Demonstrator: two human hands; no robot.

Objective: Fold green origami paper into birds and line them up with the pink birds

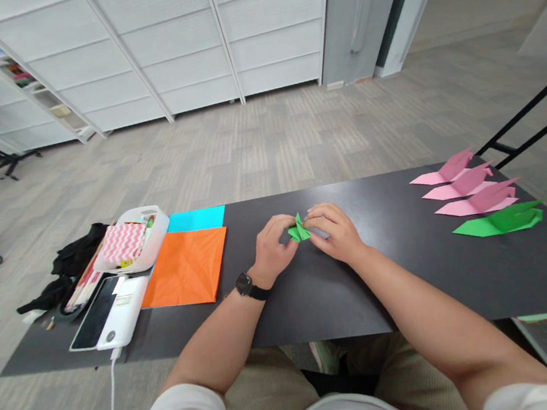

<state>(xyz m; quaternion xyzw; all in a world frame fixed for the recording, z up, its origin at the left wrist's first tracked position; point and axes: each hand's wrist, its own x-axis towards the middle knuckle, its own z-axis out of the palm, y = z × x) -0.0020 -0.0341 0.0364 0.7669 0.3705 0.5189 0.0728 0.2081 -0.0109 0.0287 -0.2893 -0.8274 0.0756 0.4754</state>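
A small piece of folded green paper point(300, 231) is held between my two hands, just above the dark table or resting on it; I cannot tell which. My left hand point(275, 245), with a black watch point(244, 283) on the wrist, pinches its left side between thumb and fingers. On the other side, my right hand point(334, 229) grips the right part with thumb and fingertips. Narrow points of the paper stick up between the fingers, and its outer edges are partly hidden by them.
On the right lie a green origami crane point(500, 221) and several pink origami cranes point(477, 198) in a row. Left are orange paper point(186, 270), blue paper point(197, 219), a white basket point(157, 237), a phone point(94, 316) and a white power bank point(124, 312) with its cable point(113, 394).
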